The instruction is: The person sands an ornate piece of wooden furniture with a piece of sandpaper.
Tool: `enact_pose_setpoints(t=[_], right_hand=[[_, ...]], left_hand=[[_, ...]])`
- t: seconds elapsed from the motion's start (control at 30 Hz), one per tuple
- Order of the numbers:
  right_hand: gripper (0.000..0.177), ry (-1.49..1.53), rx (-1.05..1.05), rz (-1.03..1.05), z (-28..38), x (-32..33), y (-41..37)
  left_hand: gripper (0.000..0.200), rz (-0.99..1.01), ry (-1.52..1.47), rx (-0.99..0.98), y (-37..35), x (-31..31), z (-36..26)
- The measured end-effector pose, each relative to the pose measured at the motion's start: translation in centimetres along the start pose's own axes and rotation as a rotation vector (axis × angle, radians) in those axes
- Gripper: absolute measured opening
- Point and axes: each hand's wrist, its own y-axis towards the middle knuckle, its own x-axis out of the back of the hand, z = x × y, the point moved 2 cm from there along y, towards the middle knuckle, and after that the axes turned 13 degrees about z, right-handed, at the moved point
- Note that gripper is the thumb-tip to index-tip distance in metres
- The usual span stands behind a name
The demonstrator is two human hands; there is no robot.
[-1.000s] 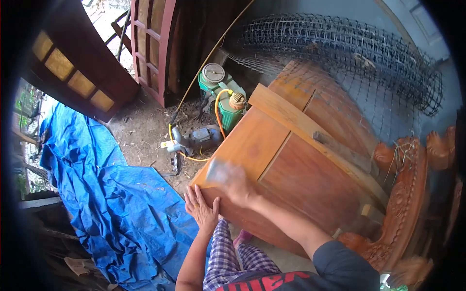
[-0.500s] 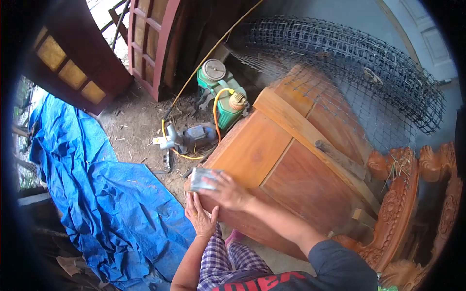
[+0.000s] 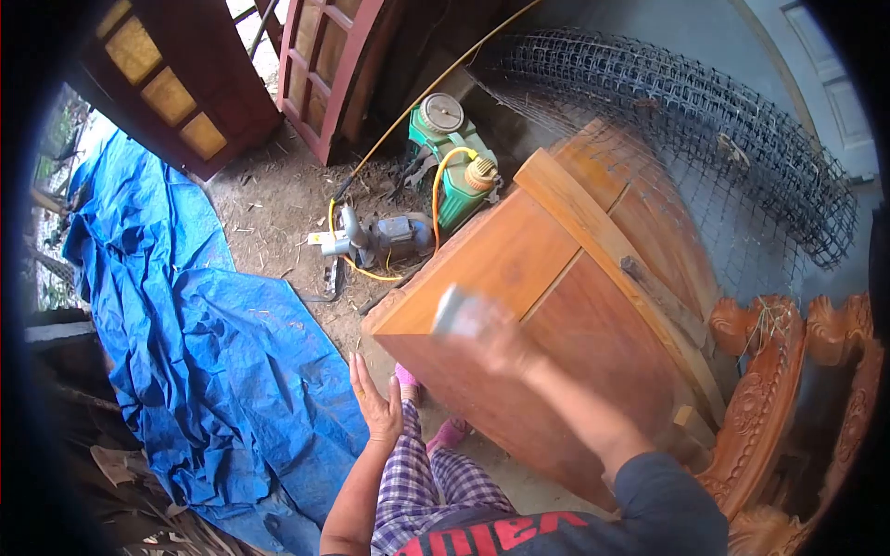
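My right hand (image 3: pixel 499 339), smeared by motion, is closed round a pale grey block (image 3: pixel 452 311) whose exact kind I cannot make out. It is over the upper face of an orange-brown wooden panel (image 3: pixel 593 343), inward from the near left corner. Blur hides whether the block touches the wood. Off that corner, my left hand (image 3: pixel 376 404) is raised with fingers stretched out and holds nothing. The panel's framing rail (image 3: pixel 603 246) runs across it, with a short dark piece of wood (image 3: pixel 660 298) lying alongside.
Blue tarpaulin (image 3: pixel 232 371) covers the ground at left. Beyond the panel stand a green sprayer tank (image 3: pixel 460 190) and a grey power tool (image 3: pixel 394 239) with a yellow hose. Rolled black mesh (image 3: pixel 686 120) lies at the back right, carved wooden pieces (image 3: pixel 756 398) at right, and dark red doors (image 3: pixel 185 83) at back left.
My right hand has moved with the grey block away from the panel's corner, further onto its face. My left hand has come off the panel's edge. The view has shifted slightly.
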Motion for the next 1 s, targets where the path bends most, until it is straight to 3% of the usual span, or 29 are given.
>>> enact_pose_setpoints(t=[0.03,0.1,0.2,0.27,0.33,0.43,0.5,0.57,0.6,0.67,0.8,0.87,1.0], right_hand=[[0.044,-0.141,-0.1,-0.094,-3.5,1.5,-0.6],[0.045,-0.243,-0.712,-0.242,-10.6,-0.2,-2.4],[0.046,-0.304,-0.779,-0.399,-6.8,-3.5,0.9],[0.046,0.026,-0.409,-0.047,4.3,0.6,2.5],[0.039,0.055,-0.053,-0.198,10.5,-5.0,-0.1],[0.035,0.015,-0.045,-0.198,4.1,-1.6,-1.9],[0.032,-0.232,-0.399,-0.295,-2.0,-1.4,-2.4],[0.038,0.093,-0.554,-0.368,-6.2,-0.7,-0.4],[0.038,0.086,-0.533,-0.362,-6.3,-0.3,1.5],[0.045,-0.101,-0.632,-0.411,-4.4,-0.5,6.3],[0.051,-0.175,-0.552,-0.34,1.8,-3.6,9.1],[0.054,0.0,-0.32,-0.216,6.9,-5.0,4.7],[0.061,-0.008,-0.274,-0.056,12.7,-8.9,-13.0]], left_hand=[[0.074,0.001,0.039,0.0,-0.8,0.3,0.4],[0.073,0.018,0.068,0.016,-2.3,0.5,1.8],[0.069,0.03,0.087,0.044,-4.9,-0.8,3.5],[0.068,0.044,0.075,0.109,-6.9,-2.3,4.2],[0.064,0.028,0.045,0.127,-9.0,-3.3,4.2],[0.057,0.102,-0.078,0.163,-11.7,-3.7,4.6],[0.057,0.118,-0.01,0.187,-13.5,-3.5,6.0],[0.053,0.127,0.059,0.223,-15.1,-3.9,7.7],[0.053,0.109,0.047,0.231,-15.5,-3.8,8.1],[0.051,0.139,0.044,0.281,-16.5,-3.9,8.6],[0.048,0.08,0.037,0.296,-17.2,-3.4,8.6],[0.047,0.075,0.033,0.312,-18.5,-3.4,9.6],[0.045,0.024,-0.041,0.419,-20.2,-3.1,10.9]])
